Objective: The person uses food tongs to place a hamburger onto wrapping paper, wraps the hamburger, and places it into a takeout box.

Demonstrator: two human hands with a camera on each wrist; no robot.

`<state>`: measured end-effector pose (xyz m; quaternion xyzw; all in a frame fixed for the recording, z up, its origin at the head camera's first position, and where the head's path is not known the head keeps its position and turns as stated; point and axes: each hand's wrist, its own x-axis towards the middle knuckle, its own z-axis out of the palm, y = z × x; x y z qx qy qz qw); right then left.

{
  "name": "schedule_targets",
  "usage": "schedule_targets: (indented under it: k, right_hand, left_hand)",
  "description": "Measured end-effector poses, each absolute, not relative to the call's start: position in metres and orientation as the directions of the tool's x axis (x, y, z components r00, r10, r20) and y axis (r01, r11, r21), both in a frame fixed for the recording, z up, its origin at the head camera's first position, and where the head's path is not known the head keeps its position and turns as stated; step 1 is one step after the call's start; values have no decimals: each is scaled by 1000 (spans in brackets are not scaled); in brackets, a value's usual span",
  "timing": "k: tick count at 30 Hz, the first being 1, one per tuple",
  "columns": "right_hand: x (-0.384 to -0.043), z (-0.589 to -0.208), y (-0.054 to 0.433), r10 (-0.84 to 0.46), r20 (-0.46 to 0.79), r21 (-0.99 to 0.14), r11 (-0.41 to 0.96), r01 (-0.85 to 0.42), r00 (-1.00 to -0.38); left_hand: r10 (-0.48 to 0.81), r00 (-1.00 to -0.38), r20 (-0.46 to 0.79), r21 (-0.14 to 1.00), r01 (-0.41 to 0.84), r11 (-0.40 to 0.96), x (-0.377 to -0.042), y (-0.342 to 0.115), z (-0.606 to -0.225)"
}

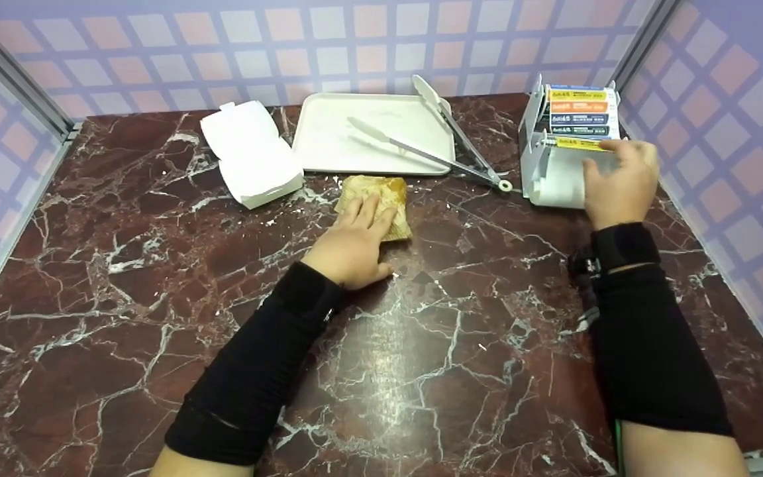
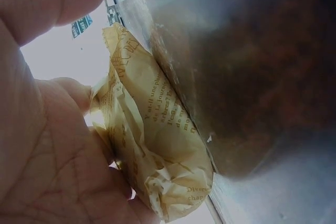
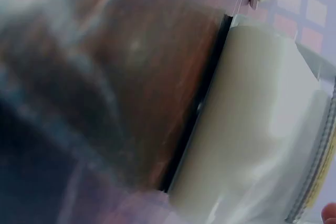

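Note:
My left hand (image 1: 355, 245) rests on a flat food packet wrapped in printed tan paper (image 1: 395, 192), its fingers straight across the top. In the left wrist view the folded paper wrapper (image 2: 157, 103) shows brown lettering, with the palm and thumb close beside it. At the right, my right hand (image 1: 623, 182) is at the front of a label dispenser (image 1: 532, 126). Its index fingertip is right at the end of a yellow label strip (image 1: 573, 143), and the thumb stands apart. In the right wrist view a pale roll (image 3: 236, 103) fills the dispenser's front, with one fingertip at the lower right corner.
An open white carton (image 1: 255, 159) stands at the back left. Beside it lies a cream tray (image 1: 328, 119) with metal tongs (image 1: 448, 116) across its right side. White crumbs are scattered on the dark marbled table (image 1: 222, 344). Patterned panels (image 1: 355, 46) wall the back and sides.

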<state>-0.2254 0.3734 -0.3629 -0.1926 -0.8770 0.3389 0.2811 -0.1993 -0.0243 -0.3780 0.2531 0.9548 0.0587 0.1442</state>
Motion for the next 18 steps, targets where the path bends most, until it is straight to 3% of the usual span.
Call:
schedule_targets:
  k: [5,18]
  right_hand:
    - [-228,-361,365,445,402,-643,759,99,-800]
    - [-241,-362,355,386,481,-541,837,80,-787]
  left_hand:
    - [497,-831,-250,184,463,867,-199,-24,-378]
    - [502,-832,-235,181,471,864,-198,-24,-375]
